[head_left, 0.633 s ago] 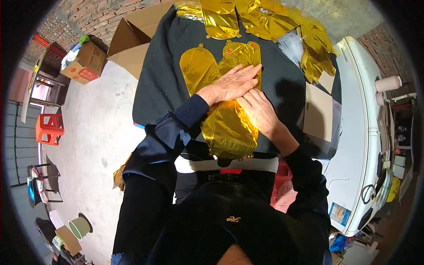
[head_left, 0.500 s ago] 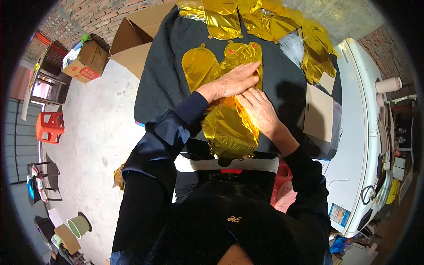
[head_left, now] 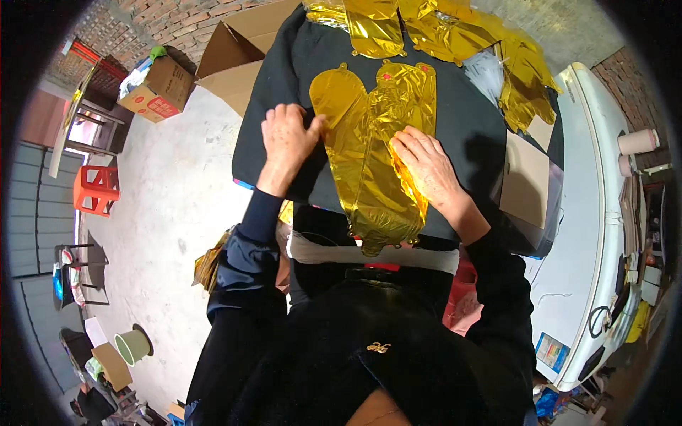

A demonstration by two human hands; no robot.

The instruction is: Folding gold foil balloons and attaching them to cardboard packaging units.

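The right hand's fingers lie close together, gently bent, on the crumpled right edge of a flat gold foil balloon; the thumb is hidden, so whether they pinch it cannot be told. The left hand is just beside the balloon's left edge, its fingers curled and its thumb held apart, pointing toward the foil; contact there is unclear. The balloon lies lengthwise on the black-cloth-covered tabletop, its near end at the edge by the person's waist, with two red spots at its far end. Beyond it lie more gold foil pieces, and to the right a cardboard sheet. Off to the left are an open cardboard box and a red plastic stool on the floor.
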